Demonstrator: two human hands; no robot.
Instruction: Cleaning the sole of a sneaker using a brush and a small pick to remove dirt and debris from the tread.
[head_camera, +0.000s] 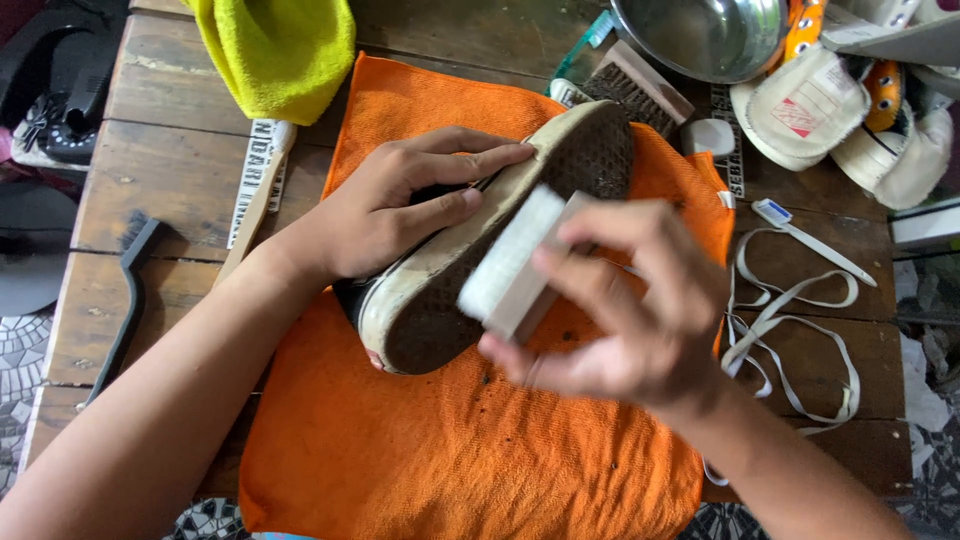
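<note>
A dirty shoe (590, 150) lies sole up on an orange cloth (450, 440), its dark brown tread ringed by a cream rubber edge. My left hand (400, 205) grips the shoe's side, fingers stretched along the rim. My right hand (625, 300), blurred by motion, holds a wooden scrub brush (510, 265) with white bristles against the middle of the sole. The shoe's upper is hidden under it.
A yellow-green towel (280, 50) lies at the back left and a metal bowl (705, 35) at the back. A second brush (635, 85) rests behind the shoe. White laces (790, 300) and a toothbrush (810, 235) lie right; a black brush (130, 290) left. Insoles (800, 105) are piled far right.
</note>
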